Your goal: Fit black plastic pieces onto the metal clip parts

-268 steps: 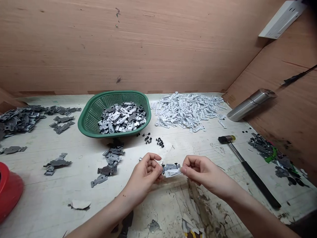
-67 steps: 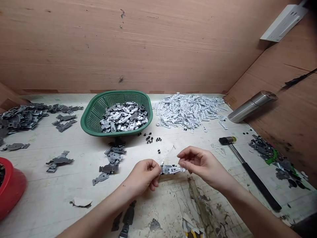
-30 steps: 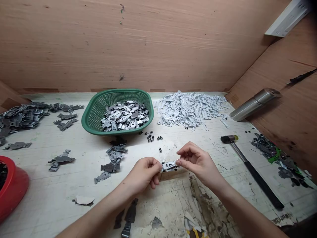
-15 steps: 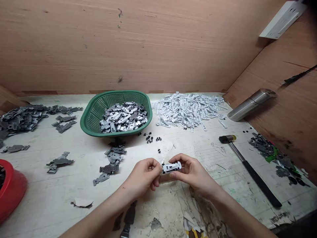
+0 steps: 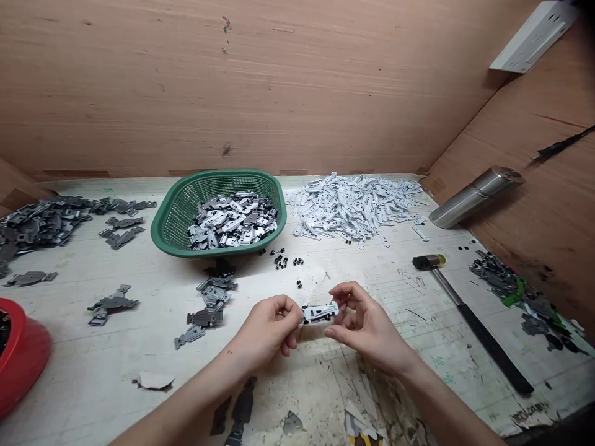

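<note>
Both hands are meeting near the table's (image 5: 93, 347) front edge; left hand (image 5: 269, 328) is pinching the small white clip (image 5: 320, 312) steady; right hand (image 5: 365, 322) is fingering its other end, grip loosely curled.

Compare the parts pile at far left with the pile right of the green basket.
The left pile is dark grey; the right pile is white. The left pile's pieces look broad with flared ends; the right pile's are narrow strips. The left pile runs out of view at the edge; the right pile shows whole. Both lie loose on the table.
</note>
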{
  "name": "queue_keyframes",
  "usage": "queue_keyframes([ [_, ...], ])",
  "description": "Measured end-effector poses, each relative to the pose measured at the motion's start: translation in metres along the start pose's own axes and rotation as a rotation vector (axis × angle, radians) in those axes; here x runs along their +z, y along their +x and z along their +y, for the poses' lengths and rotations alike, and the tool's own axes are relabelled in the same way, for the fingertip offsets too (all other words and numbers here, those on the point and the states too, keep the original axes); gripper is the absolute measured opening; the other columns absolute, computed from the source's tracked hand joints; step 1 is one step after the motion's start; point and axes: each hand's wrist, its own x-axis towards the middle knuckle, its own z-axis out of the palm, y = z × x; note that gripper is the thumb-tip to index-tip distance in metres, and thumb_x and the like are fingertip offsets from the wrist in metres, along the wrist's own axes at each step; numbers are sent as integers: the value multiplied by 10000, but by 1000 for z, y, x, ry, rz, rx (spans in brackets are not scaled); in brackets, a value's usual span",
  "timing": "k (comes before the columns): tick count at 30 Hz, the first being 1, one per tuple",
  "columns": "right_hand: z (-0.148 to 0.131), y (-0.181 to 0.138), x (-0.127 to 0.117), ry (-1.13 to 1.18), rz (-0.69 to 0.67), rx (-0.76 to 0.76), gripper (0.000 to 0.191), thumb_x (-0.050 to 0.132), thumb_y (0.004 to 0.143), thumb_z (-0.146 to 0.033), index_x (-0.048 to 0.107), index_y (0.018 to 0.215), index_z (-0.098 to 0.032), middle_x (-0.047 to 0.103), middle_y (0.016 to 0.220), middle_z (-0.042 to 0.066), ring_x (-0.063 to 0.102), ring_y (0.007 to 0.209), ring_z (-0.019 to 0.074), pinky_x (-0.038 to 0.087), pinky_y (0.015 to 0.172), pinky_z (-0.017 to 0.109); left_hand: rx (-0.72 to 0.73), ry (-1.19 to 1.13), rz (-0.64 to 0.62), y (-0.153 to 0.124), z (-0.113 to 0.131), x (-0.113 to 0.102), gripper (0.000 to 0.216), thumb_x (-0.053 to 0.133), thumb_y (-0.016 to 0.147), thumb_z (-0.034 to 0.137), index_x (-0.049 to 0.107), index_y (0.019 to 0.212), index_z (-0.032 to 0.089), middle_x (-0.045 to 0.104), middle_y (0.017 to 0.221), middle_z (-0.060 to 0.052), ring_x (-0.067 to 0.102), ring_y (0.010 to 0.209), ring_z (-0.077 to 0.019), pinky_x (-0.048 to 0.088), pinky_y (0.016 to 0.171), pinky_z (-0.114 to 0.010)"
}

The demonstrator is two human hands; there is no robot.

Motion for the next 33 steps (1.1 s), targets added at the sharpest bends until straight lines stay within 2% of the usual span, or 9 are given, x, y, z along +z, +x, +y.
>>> queue_keyframes([
  [3,0,0,3,-49,33,-5,331,651,758,-275,462,1024,-221,437,799,-21,425,586,72,377,467,180,15,16,10,-1,-1,1,245,520,784,391,481,675,175,510,463,46,438,413,-70,362,408,-165],
  [6,3,1,8,1,27,19,239,580,804,-291,477,1006,-215,428,801,-14,441,602,87,426,453,188,42,35,10,-2,-1,3,232,521,784,386,497,689,176,508,471,45,452,436,-77,378,417,-168],
  [10,6,2,11,80,4,51,229,577,800,-296,492,989,-200,439,754,-17,483,610,107,480,456,215,35,36,7,-1,0,4,230,518,785,386,496,691,176,510,472,46,448,423,-74,368,409,-165],
  [18,-2,2,4,152,-14,110,259,634,767,-340,524,930,-173,506,732,-5,540,626,121,501,500,239,-35,6,-14,0,1,1,258,529,769,411,482,685,171,519,464,42,425,405,-64,349,407,-162],
  [22,-2,1,-1,109,53,92,232,608,787,-381,522,839,-172,476,655,-29,450,516,77,409,432,192,-34,-13,-14,2,0,1,268,532,762,425,480,690,172,514,459,45,419,410,-67,352,412,-167],
  [25,-2,0,-2,61,125,68,235,595,800,-383,515,755,-167,444,639,-37,375,506,58,315,420,171,-39,0,0,2,0,1,279,533,756,436,481,687,171,511,456,46,420,407,-68,349,408,-167],
  [33,-1,2,-2,127,70,153,274,591,791,-423,500,737,-170,352,548,-66,263,456,56,196,406,191,-102,16,-20,3,0,1,258,532,737,395,469,629,169,494,412,55,401,355,-58,319,383,-168],
])
